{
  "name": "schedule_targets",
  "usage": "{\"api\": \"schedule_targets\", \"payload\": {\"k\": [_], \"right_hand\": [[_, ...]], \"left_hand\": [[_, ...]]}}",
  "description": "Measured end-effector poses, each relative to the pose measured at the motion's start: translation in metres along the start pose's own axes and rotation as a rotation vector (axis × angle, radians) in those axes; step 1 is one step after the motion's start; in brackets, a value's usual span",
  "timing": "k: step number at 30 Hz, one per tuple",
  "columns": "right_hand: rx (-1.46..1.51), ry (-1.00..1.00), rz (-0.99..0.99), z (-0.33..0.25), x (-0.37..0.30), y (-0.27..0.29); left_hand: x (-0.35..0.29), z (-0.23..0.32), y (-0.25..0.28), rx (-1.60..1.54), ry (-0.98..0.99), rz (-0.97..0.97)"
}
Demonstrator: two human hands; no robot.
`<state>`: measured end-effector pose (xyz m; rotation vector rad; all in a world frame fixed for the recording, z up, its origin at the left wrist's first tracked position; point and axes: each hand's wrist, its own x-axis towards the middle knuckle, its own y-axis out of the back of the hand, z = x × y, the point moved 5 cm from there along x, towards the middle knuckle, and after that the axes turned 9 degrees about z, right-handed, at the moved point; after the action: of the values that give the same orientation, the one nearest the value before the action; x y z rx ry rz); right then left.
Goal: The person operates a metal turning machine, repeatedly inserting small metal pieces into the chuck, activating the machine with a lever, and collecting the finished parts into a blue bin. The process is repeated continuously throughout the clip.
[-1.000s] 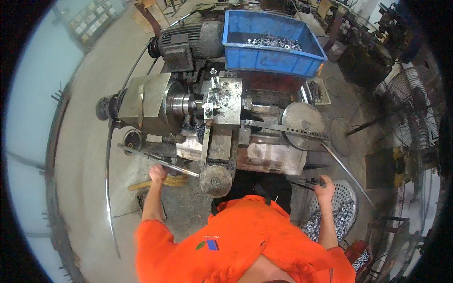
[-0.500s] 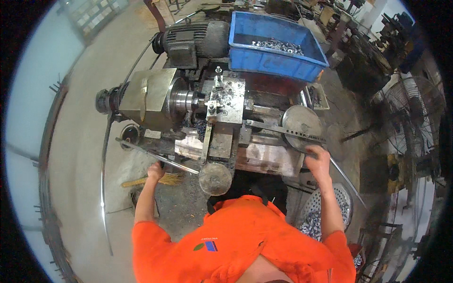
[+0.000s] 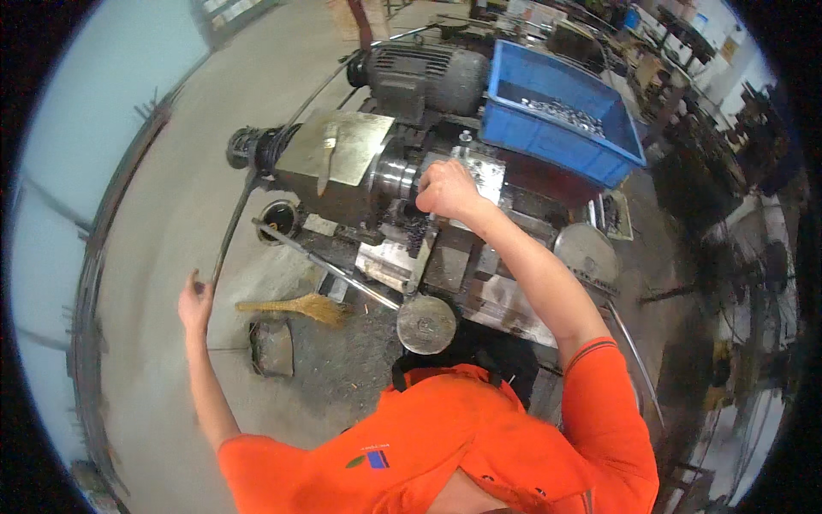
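My right hand (image 3: 447, 190) is at the lathe, between the shiny spindle nose (image 3: 396, 178) and the metal tool block (image 3: 488, 176). Its fingers are curled together, and what they grip is hidden beneath them. Out to the left, my left hand (image 3: 196, 304) is raised over the floor beside a thin metal rod (image 3: 229, 236). A small dark spot shows between its bent fingers, too small to name. The long steel lever (image 3: 330, 270) slants toward the round metal disc (image 3: 426, 325) in front of me; neither hand touches it.
A blue bin (image 3: 548, 128) of small metal parts stands behind the lathe, right of the motor (image 3: 428, 77). A brush (image 3: 327, 158) lies on the headstock cover (image 3: 291, 146). Below sit a straw broom (image 3: 300, 308) and a dustpan (image 3: 272, 347). Another round disc (image 3: 586, 254) is at right.
My right hand has left the drilled bar by the right disc and reached across to the spindle. My left hand has swung outward to the left, away from the lever. The view has shifted.
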<state>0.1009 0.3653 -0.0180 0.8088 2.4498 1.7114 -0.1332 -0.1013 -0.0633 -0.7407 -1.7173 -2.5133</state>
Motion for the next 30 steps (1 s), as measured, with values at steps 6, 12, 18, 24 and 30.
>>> {"api": "schedule_targets", "payload": {"k": [6, 12, 18, 24, 30], "right_hand": [[-0.165, -0.007, -0.048, -0.002, 0.017, -0.03], [-0.104, 0.032, -0.034, -0.001, 0.018, -0.029], [-0.139, 0.09, 0.003, -0.001, 0.017, -0.035], [-0.196, 0.078, -0.036, -0.007, 0.011, -0.025], [-0.113, 0.114, 0.283, -0.006, 0.005, 0.02]], "left_hand": [[-0.006, -0.069, -0.034, 0.422, 0.12, -0.164], [0.013, -0.081, -0.038, 0.421, 0.319, -0.134], [-0.069, -0.001, -0.021, 0.266, 0.312, -0.093], [-0.092, 0.037, -0.034, 0.062, 0.188, -0.292], [-0.042, 0.024, -0.066, -0.392, 0.176, -0.617]]}}
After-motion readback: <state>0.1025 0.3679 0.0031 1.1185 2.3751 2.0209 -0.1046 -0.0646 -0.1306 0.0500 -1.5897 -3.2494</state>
